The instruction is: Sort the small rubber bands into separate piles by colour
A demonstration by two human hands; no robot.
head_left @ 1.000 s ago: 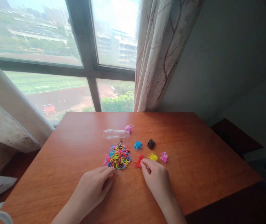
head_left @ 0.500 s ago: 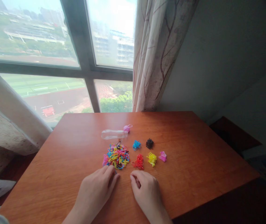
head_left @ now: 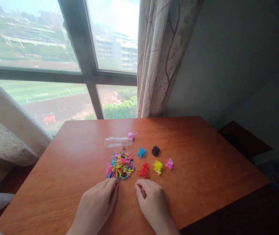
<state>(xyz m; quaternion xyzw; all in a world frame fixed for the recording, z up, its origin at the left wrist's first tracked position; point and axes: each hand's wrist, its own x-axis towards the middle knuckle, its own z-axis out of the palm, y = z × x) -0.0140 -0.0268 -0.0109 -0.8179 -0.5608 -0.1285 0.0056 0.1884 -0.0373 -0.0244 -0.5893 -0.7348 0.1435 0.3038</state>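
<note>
A mixed heap of small coloured elastic bands point(head_left: 121, 164) lies on the table. At its near edge is my left hand point(head_left: 97, 199), its thumb and fingers pinched together. A bit of blue elastic band point(head_left: 119, 179) sticks up at those fingertips. My right hand point(head_left: 151, 199) rests just in front of the red bands point(head_left: 143, 170), fingers curled and thumb against the index finger; anything inside is hidden. Separate small piles hold blue bands point(head_left: 141, 152), black bands point(head_left: 155, 150), yellow bands point(head_left: 158, 166) and pink bands point(head_left: 169, 164).
Behind the heap a clear plastic bottle point(head_left: 117, 142) lies on its side, a pink cap with a loop point(head_left: 131, 135) at its neck end. The wooden table point(head_left: 56, 169) reaches to a window point(head_left: 88, 78) with curtains point(head_left: 156, 58) beside it.
My left hand has shifted slightly left and down, and the blue band now shows more clearly at its fingertips. The right hand stays almost still. The view has turned slightly.
</note>
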